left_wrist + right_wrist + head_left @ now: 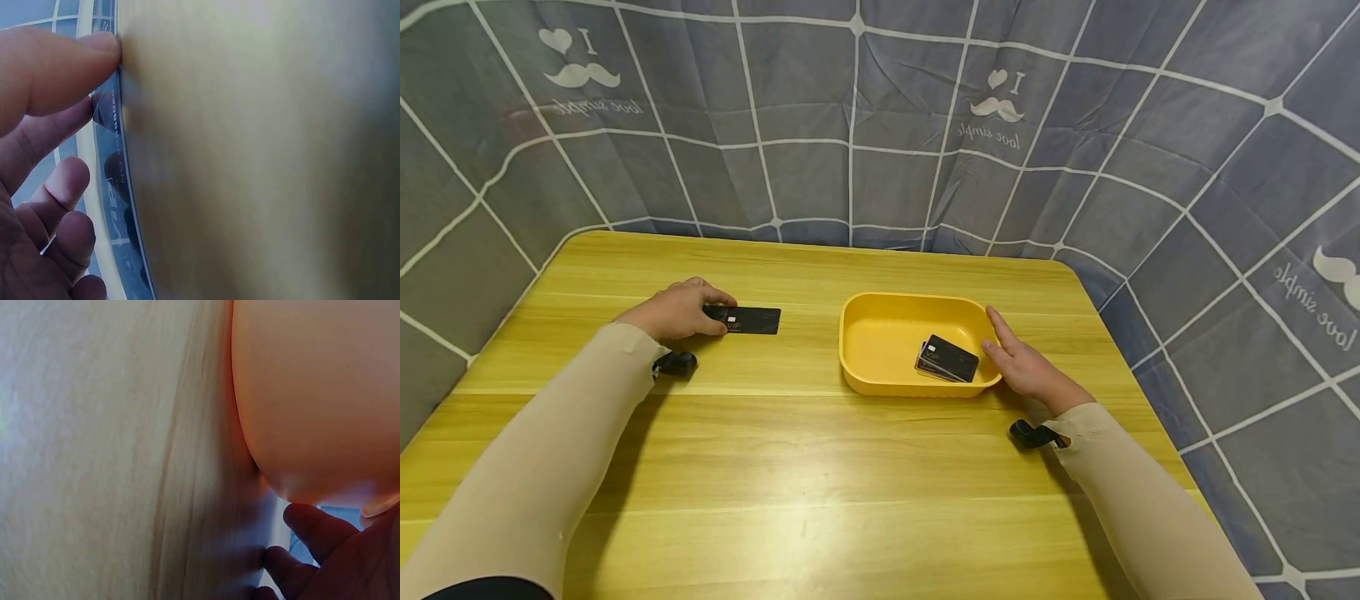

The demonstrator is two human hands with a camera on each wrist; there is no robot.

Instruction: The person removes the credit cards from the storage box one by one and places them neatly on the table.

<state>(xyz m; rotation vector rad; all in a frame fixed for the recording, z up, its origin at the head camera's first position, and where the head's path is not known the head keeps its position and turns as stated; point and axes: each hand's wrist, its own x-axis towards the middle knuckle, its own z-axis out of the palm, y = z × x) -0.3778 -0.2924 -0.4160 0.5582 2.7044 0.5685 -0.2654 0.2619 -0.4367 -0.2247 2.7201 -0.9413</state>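
My left hand [681, 310] pinches a black card [754, 320] marked VIP between thumb and forefinger, low over the left part of the table. In the left wrist view the thumb [69, 69] presses at the card's edge, the other fingers loosely bent behind it. A yellow rectangular tray [880, 388] stands right of centre. My right hand [1026, 367] rests at its right end, fingers fairly straight along the outer wall and thumb tip at the rim. Inside the tray, a small stack of cards [951, 358] lies near the front right, a black VIP card on top.
The light wooden table [760, 467] has rounded far corners. A grey-blue checked curtain [805, 108] hangs behind it and at both sides. Dark straps [1033, 434] show at the wrists, below beige sleeves.
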